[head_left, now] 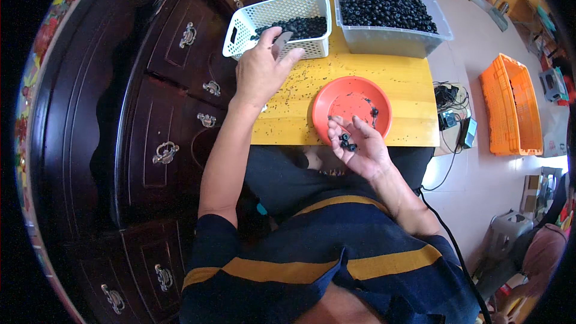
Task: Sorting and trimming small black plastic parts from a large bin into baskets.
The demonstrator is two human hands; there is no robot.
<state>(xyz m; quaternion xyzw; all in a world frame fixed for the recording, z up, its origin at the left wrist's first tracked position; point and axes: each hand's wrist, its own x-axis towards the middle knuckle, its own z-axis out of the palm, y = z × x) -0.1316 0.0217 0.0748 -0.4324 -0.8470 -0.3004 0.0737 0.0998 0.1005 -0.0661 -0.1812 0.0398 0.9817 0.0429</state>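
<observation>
My left hand (262,72) hovers over the near side of a white perforated basket (315,50), thumb and index finger apart. A small grey blade-like piece (282,39) shows between them; its grip is partly hidden. Inside the basket lie many small black ring-shaped parts (309,26). Palm up, my right hand (366,153) cups several similar black parts (346,142) in its curled fingers. It overlaps the near rim of a red-orange bowl (343,97), which holds dark scraps and a few black pieces (374,111).
A translucent bin (387,39) heaped with black parts stands at the back right of the yellow table (411,99). Dark crumbs are scattered across the tabletop. Dark wooden drawers (159,108) line the left. An orange crate (501,108) and cables (453,96) are on the right.
</observation>
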